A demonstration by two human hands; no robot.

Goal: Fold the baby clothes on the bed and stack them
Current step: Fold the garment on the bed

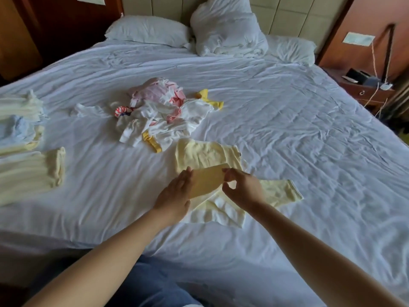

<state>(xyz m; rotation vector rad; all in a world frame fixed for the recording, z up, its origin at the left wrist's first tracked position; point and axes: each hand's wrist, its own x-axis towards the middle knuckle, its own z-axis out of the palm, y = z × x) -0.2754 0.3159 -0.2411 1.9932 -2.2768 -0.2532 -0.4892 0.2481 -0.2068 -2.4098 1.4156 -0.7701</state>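
View from a person's head, looking down on a bed [287, 129] with a creased white sheet. Two bare arms reach forward to a pale yellow baby top [205, 155] spread flat near the front edge.

The right grip [241, 187] pinches one end of a flap [207, 181] of the top between thumb and forefinger, holding it lifted off the sheet. The left grip [177, 191] lies with fairly straight fingers against the flap's other end. Its thumb is hidden, so whether it pinches cannot be told.

This looks like the first fold of this top, with one side being turned in over the body. A sleeve [281, 191] lies out flat to the right. The next move probably calls for laying the flap flat across the middle, smoothing it, then bringing that sleeve in to match.

Beyond the top, mid-bed, sits a loose pile [163, 111] of white, pink and yellow clothes (so much of the task seems left). At the left edge is a stack [20, 129] of folded cream and pale blue pieces, with another folded cream piece [33, 173] just in front of it.

White pillows [148, 29] and crumpled white bedding rest against a padded headboard [287, 14]. A wooden nightstand [365, 89] with cables stands to the right.
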